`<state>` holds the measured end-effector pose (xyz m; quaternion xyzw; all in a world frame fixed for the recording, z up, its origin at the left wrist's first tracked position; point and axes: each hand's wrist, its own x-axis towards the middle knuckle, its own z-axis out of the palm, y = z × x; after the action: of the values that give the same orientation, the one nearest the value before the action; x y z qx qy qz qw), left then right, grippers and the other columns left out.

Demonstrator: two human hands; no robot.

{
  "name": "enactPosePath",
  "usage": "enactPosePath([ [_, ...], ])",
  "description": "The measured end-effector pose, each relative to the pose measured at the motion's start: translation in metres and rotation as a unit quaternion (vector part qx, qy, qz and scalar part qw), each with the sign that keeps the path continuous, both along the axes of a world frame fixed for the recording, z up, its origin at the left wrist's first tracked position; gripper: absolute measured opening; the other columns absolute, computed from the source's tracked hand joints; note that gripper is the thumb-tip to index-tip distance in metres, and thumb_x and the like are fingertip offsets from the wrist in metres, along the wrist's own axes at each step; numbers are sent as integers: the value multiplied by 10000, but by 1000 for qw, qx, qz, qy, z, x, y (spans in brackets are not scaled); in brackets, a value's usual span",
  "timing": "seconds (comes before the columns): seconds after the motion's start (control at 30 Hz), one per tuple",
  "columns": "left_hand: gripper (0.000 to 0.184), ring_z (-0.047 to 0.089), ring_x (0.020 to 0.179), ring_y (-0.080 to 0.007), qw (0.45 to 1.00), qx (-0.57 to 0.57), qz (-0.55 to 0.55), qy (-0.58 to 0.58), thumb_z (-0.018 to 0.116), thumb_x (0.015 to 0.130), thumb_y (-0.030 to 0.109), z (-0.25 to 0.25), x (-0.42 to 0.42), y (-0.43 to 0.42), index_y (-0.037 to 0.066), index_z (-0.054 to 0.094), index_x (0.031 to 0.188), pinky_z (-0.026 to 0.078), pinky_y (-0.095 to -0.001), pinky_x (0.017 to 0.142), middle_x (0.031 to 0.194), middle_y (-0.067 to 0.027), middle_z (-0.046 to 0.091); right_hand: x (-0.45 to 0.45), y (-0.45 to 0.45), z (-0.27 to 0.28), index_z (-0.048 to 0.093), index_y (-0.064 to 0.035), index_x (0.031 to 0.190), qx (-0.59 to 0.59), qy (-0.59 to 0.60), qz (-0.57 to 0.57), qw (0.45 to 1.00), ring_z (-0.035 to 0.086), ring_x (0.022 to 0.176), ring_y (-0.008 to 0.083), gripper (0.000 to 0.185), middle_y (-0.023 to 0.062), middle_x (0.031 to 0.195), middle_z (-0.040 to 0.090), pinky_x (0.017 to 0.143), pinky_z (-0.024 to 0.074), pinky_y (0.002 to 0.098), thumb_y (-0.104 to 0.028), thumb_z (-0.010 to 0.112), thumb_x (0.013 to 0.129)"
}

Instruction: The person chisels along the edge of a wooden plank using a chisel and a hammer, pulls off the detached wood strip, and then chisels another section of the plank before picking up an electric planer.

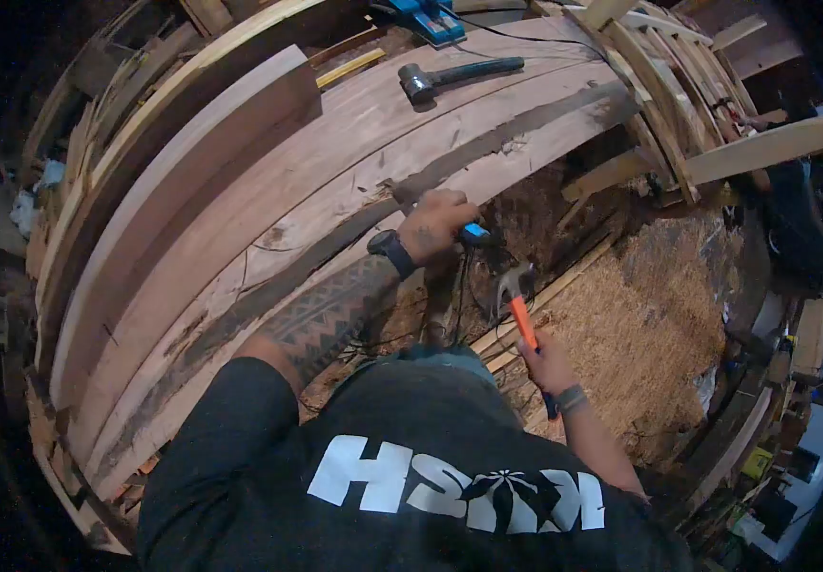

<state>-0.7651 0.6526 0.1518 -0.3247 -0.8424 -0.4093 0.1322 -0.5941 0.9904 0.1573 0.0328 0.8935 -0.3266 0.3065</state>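
Observation:
My left hand (438,226), with a dark watch on its wrist, is closed around a blue-handled chisel (474,232). The handle's end pokes out on the right of the fist; the blade is mostly hidden and sits against the rough dark strip of a wide plank (488,181). Lower on the right, my right hand (550,367) grips a claw hammer (524,322) by its orange and dark handle. The hammer's metal head points up and stays apart from the chisel.
A dark-handled mallet (459,78) lies on the planks farther back, near a blue power tool (431,21) with a cord. A thick curved board (192,143) stands at the left. Wood shavings (650,324) cover the floor; a wooden frame (659,95) stands at upper right.

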Motion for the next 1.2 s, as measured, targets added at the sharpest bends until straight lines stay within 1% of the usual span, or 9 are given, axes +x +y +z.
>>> enactPosePath([
  [0.33, 314, 594, 831, -423, 997, -27, -33, -64, 715, 617, 191, 11, -16, -4, 91, 623, 900, 465, -513, 707, 836, -159, 616, -16, -55, 37, 537, -92, 1124, -429, 188, -196, 862, 504, 548, 145, 348, -16, 707, 524, 484, 454, 293, -429, 522, 1036],
  [0.5, 297, 615, 846, -410, 990, -60, -22, -125, 718, 644, 220, 13, -18, -4, 91, 639, 899, 481, -510, 728, 850, -163, 626, -31, -118, 10, 567, -142, 1053, -145, 290, -23, 946, 555, 646, 176, 228, 27, 773, 564, 599, 508, 359, -364, 516, 1039],
  [0.6, 303, 629, 881, -408, 996, -31, 1, -81, 722, 652, 241, -3, -13, 4, 98, 652, 910, 497, -502, 750, 874, -158, 649, -34, -119, 26, 573, -150, 1022, -175, 200, -89, 960, 548, 641, 185, 204, 35, 759, 572, 587, 500, 349, -350, 537, 1034],
  [0.7, 315, 638, 913, -405, 995, -47, -7, -88, 722, 650, 228, -1, -13, 6, 98, 664, 930, 508, -492, 773, 900, -159, 664, -24, -94, 51, 593, -98, 992, -608, -38, -421, 672, 542, 632, 171, 209, 46, 791, 599, 648, 486, 311, -306, 591, 1016],
  [0.8, 282, 622, 882, -410, 996, -24, -11, -86, 720, 643, 213, 4, -15, 3, 88, 629, 878, 483, -509, 750, 867, -158, 642, -22, -103, 63, 561, -106, 1013, -610, 296, -234, 697, 504, 596, 169, 174, 8, 743, 543, 576, 455, 314, -279, 581, 1017],
  [0.87, 275, 615, 871, -412, 997, -15, -6, -76, 723, 638, 210, 5, -14, 2, 87, 611, 857, 473, -516, 738, 851, -155, 631, -22, -99, -39, 540, -112, 1029, -324, 465, -89, 819, 484, 579, 156, 146, -3, 721, 507, 535, 453, 309, -256, 565, 1018],
  [1.0, 264, 608, 857, -420, 996, -8, -15, -84, 724, 642, 208, 1, -18, 7, 95, 591, 840, 465, -521, 728, 823, -152, 612, -15, -121, -24, 525, -135, 994, -206, 265, -137, 932, 500, 555, 159, 164, 27, 737, 507, 517, 493, 333, -293, 527, 1037],
  [1.1, 237, 602, 840, -424, 994, -32, -20, -98, 701, 671, 216, 6, -14, 0, 99, 580, 838, 466, -516, 726, 798, -157, 593, -14, -99, 18, 525, -134, 988, -334, 90, -348, 871, 472, 504, 152, 203, 26, 722, 493, 489, 477, 308, -323, 489, 1053],
  [1.2, 217, 600, 829, -426, 997, -41, -10, -71, 680, 688, 206, 8, -13, 3, 92, 581, 844, 470, -506, 723, 790, -162, 588, -14, -79, 46, 531, -137, 994, -511, 260, -328, 751, 480, 512, 135, 208, 14, 727, 498, 463, 449, 289, -316, 452, 1063],
])
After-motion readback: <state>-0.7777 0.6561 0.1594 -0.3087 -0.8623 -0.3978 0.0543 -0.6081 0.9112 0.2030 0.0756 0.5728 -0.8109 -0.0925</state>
